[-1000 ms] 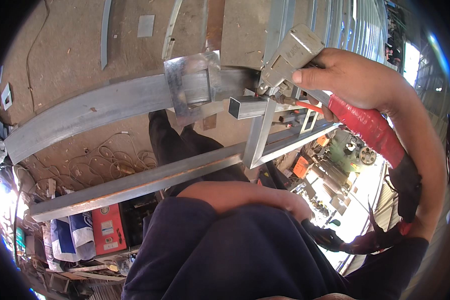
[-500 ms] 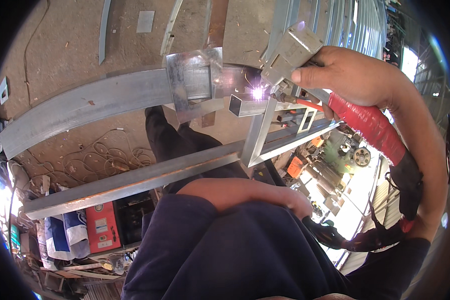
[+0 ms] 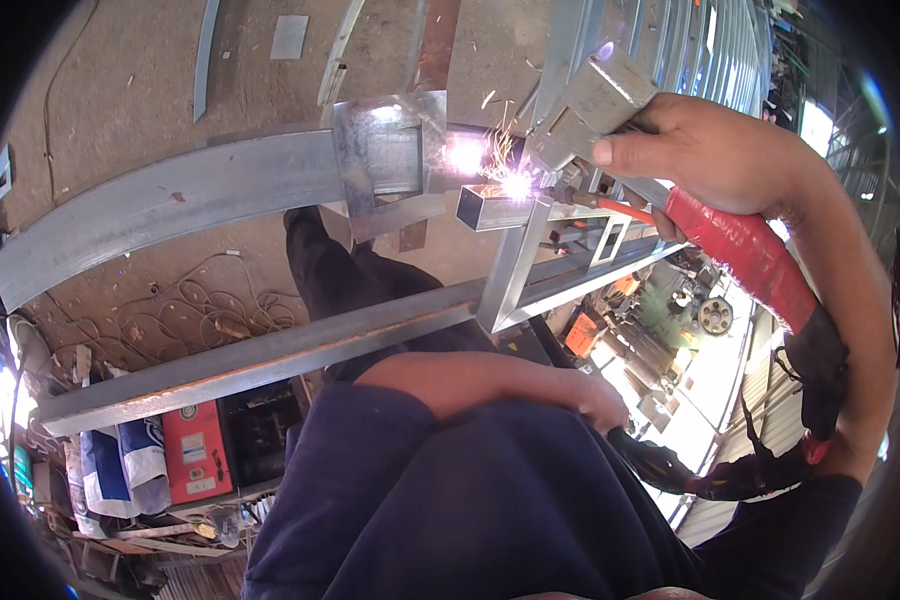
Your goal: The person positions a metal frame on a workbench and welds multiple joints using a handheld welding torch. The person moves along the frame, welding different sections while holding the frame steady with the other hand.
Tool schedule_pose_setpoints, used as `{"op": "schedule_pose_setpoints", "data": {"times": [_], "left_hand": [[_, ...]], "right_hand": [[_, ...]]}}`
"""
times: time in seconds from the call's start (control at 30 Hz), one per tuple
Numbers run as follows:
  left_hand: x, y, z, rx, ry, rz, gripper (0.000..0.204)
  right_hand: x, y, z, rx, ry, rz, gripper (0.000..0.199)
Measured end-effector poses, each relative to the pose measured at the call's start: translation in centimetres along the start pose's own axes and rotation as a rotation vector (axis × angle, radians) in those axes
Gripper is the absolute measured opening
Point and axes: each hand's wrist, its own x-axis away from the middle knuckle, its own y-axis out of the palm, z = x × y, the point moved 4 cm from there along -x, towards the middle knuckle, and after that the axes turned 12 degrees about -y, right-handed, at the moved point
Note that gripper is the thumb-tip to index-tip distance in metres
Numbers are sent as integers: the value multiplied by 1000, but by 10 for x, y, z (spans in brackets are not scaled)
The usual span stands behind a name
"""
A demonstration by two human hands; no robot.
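Torch (image 3: 738,248) points left, long axis slanting down-right, right hand (image 3: 695,150) clamped round it, left hand (image 3: 602,402) round cable (image 3: 658,468).

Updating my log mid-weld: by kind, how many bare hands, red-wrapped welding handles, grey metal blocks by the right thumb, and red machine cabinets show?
Bare hands: 2 (left hand, right hand)
Red-wrapped welding handle: 1
Grey metal block: 1
Red machine cabinet: 1
Total: 5
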Motion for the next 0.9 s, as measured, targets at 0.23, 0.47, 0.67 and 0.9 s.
{"op": "schedule_pose_setpoints", "data": {"times": [0.23, 0.47, 0.67, 0.9], "left_hand": [[2, -13, 7, -70, -28, -70, 55], [-3, -11, 3, -50, -14, -56, 45], [-8, -14, 4, -109, -8, -50, 40], [-11, -12, 4, -137, -7, -37, 40]], "right_hand": [[-6, -7, 14, 87, -104, -5, 53], [3, -5, 3, 18, 10, -2, 53], [0, -8, 18, 19, -65, 28, 52], [7, -7, 17, 12, -20, 42, 53]]}}
